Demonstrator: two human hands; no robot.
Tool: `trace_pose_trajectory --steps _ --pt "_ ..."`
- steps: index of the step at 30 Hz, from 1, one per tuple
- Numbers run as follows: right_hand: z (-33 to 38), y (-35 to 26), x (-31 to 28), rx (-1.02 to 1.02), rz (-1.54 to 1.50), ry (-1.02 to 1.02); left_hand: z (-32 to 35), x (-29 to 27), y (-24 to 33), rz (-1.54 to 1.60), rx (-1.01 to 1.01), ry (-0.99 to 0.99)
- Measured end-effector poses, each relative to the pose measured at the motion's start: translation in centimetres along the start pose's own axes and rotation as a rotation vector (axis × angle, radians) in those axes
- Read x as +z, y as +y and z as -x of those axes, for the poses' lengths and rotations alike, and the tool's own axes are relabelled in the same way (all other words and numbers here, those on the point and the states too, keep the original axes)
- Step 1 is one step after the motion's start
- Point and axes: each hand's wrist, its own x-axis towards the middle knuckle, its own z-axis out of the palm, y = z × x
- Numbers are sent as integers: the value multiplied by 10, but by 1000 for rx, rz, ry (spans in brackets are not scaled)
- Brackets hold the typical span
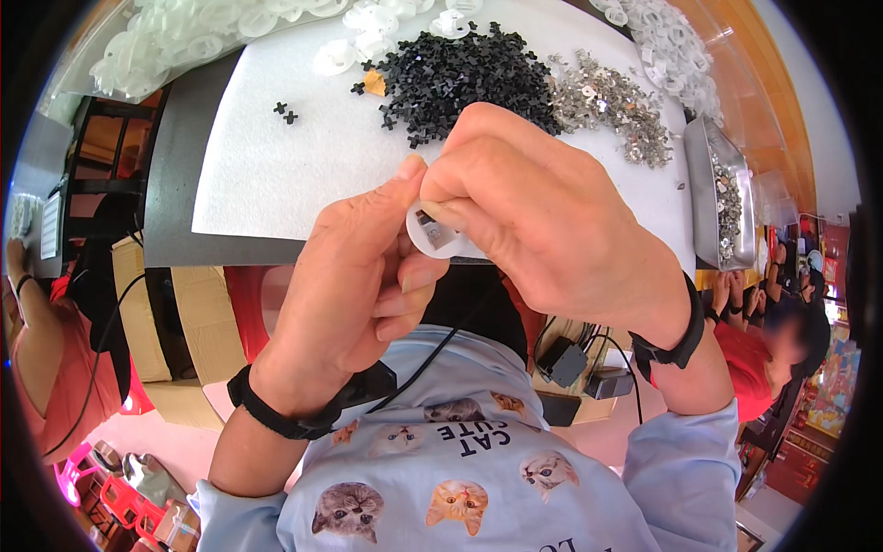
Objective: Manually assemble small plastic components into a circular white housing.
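Two hands are up close, in front of the table (175, 184). The left hand (354, 276) and the right hand (552, 221) meet in the middle, and together they hold a small white round disc (430, 235). The left grip is tight on the disc, with the thumb on its top edge and the other fingers curled under it. The right grip is tight on it too, with the fingertips pressed down on the top of the disc. A little grey metal bit shows in the middle of the disc. Each wrist wears a black band. Behind the hands, a white sheet (276, 156) lies on the dark table. On the sheet sits a big pile of small black cross pieces (460, 78), and two more black crosses (285, 112) lie apart to the left. Just right of the black pile is a pile of shiny metal pieces (612, 106). A metal tray (704, 198) with more shiny bits stands at the right edge. White plastic rings (175, 41) fill clear bags at the far side. Other people sit at the left and right sides, well away from the hands.
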Motion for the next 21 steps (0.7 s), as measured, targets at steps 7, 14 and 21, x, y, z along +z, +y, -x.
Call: trace_pose_trajectory --steps 7,14,21 --pt "1 0 -2 -55 -71 38 1 0 1 11 -14 -18" --pt "3 -3 -1 -37 -11 22 3 2 -3 -31 32 10" --pt "-5 -1 -12 -100 41 -80 2 3 -7 -34 60 -2"
